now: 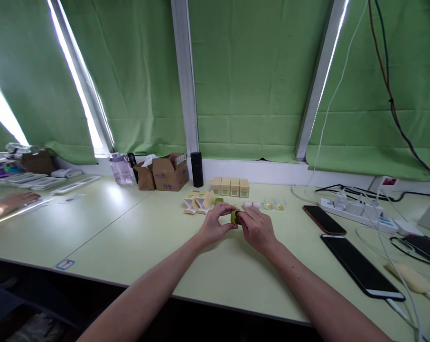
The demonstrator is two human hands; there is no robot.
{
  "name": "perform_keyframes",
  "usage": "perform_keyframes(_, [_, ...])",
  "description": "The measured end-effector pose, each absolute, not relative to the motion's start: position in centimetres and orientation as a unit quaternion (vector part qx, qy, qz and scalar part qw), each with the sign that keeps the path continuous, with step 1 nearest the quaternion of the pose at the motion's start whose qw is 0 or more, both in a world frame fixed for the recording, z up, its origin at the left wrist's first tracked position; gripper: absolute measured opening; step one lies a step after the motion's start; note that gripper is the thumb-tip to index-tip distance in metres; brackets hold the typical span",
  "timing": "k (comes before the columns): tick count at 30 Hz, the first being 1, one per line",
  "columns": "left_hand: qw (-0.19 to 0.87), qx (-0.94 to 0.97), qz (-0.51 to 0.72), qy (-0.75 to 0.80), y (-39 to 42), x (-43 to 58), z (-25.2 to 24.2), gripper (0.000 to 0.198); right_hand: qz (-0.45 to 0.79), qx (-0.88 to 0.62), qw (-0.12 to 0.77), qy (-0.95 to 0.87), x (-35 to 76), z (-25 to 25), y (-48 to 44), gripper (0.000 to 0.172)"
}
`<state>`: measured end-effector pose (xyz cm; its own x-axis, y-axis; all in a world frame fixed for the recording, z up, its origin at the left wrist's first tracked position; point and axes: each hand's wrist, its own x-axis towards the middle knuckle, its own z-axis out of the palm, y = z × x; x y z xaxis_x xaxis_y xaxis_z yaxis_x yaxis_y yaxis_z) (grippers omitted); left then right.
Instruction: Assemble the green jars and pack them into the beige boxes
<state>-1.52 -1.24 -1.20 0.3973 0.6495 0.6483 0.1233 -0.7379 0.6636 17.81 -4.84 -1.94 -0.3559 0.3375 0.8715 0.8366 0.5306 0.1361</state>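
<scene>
Both my hands meet over the pale green table (104, 228), pinching a small round olive-green object (235, 217) between them. My left hand (215, 223) grips it from the left with thumb and fingers closed on it. My right hand (257, 227) holds its right side, fingers curled. Just beyond the hands lie two opened small beige cartons (198, 201) and a row of several closed beige cartons with green labels (230, 186). Small white and yellow pieces (274, 205) lie to the right of the hands.
Brown cardboard boxes (170, 172), a black cylinder (197, 169) and a clear bottle (120, 168) stand at the back. Phones (324, 220) (360, 266), a power strip (357, 211) and cables fill the right. Another person's hand (8, 204) rests at far left by white trays (40, 182).
</scene>
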Motion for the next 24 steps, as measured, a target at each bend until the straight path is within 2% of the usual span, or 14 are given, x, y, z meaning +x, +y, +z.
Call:
perform_keyframes(11, [0.263, 0.792, 0.487, 0.256, -1.41, -1.67, -0.73, 0.044, -0.247, -0.389, 0.418, -0.783, 18.25, -1.83, -5.04, 0.021])
perform_keyframes(17, [0.234, 0.779, 0.511, 0.278, -0.9, -1.97, -0.89, 0.042, -0.177, -0.384, 0.447, -0.788, 18.66, -1.34, -5.69, 0.043])
perform_keyframes(21, [0.183, 0.791, 0.507, 0.291, -0.82, -1.97, -1.1, 0.045, -0.135, -0.395, 0.434, -0.799, 18.26, -1.59, -5.73, 0.061])
perform_keyframes(24, [0.155, 0.798, 0.504, 0.292, -0.98, -1.88, -1.15, 0.047, -0.118, -0.392, 0.435, -0.802, 18.04, -1.96, -5.41, 0.062])
